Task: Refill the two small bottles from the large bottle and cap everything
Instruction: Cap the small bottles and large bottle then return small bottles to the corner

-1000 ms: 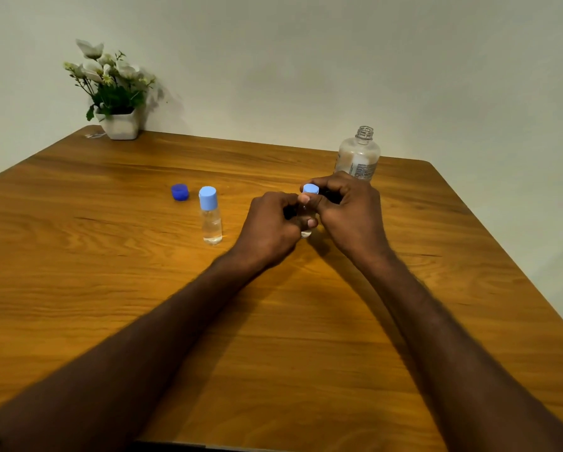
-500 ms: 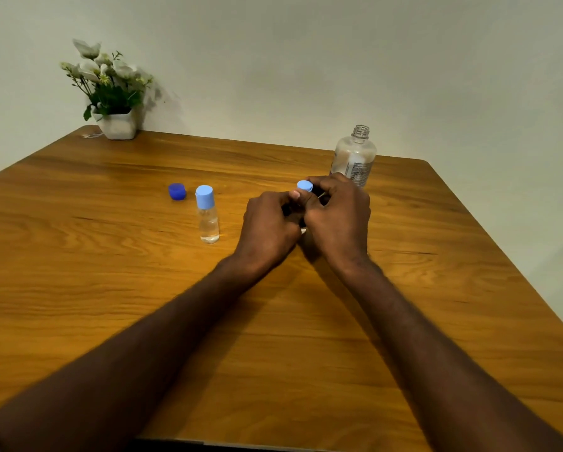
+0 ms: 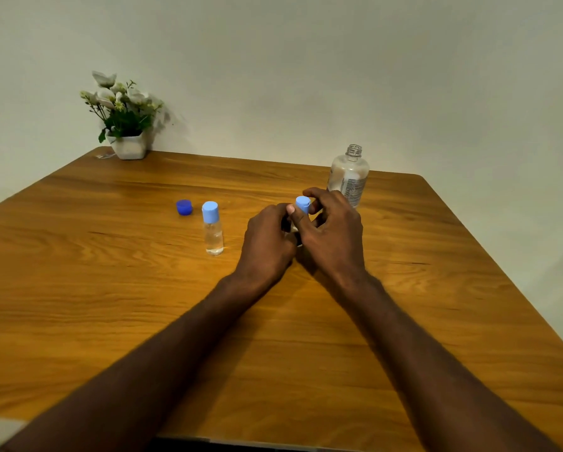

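Note:
Both hands meet at mid-table around a small clear bottle whose body is mostly hidden. My left hand (image 3: 267,238) wraps the bottle's body. My right hand (image 3: 330,230) pinches its light blue cap (image 3: 302,204) between thumb and fingers. A second small bottle (image 3: 212,230), capped in light blue and holding clear liquid, stands upright to the left. A loose dark blue cap (image 3: 184,207) lies just left of it. The large clear bottle (image 3: 349,176) stands uncapped behind my right hand.
A white pot of flowers (image 3: 126,125) sits at the far left corner of the wooden table (image 3: 110,288), against the wall. The table's right edge runs diagonally close to my right arm.
The hands stay on the small bottle; my right fingers have shifted around its cap, showing more of the cap. The view has tilted a little.

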### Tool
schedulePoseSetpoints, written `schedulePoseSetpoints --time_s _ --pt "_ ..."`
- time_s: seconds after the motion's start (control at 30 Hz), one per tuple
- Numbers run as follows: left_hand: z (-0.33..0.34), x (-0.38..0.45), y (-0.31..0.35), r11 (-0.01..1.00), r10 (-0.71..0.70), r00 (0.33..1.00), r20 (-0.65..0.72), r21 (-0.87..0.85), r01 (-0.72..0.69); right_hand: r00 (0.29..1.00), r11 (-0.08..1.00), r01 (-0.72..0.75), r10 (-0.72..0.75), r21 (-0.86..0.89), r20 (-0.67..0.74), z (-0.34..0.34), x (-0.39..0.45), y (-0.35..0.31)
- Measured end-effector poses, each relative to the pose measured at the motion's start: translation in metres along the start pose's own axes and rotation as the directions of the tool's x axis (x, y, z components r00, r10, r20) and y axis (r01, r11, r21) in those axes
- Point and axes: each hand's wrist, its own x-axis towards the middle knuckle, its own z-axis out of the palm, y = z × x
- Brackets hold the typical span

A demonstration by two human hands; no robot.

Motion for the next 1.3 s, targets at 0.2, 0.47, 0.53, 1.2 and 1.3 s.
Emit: schedulePoseSetpoints --time_s 0.2,0.47,0.53,1.2,1.3 --pt "0.004 -0.01 0.002 0.998 -0.055 0.993 -0.103 0.0 0.055 0.947 0.996 0.087 -0.081 0.005 -0.312 -0.015 -0.003 -0.007" --pt "-0.018 -0.039 0.02 0.996 0.085 0.96 -0.267 0.018 -0.083 0.872 0.998 -0.043 0.059 0.044 -0.485 -0.024 0.006 0.013" --pt "-0.028 -0.046 0.023 0.986 0.165 0.941 -0.294 0.017 -0.168 0.884 0.993 -0.117 0.114 0.022 -0.454 -0.024 0.01 0.024" --pt "-0.135 0.033 -0.104 0.947 -0.181 0.974 -0.136 0.244 0.21 0.963 0.933 -0.245 0.267 0.263 -0.048 -0.014 0.023 0.047" --pt "-0.134 0.041 -0.108 0.955 -0.143 0.988 -0.055 0.253 0.152 0.962 0.935 -0.242 0.265 0.26 -0.059 -0.015 0.024 0.048"
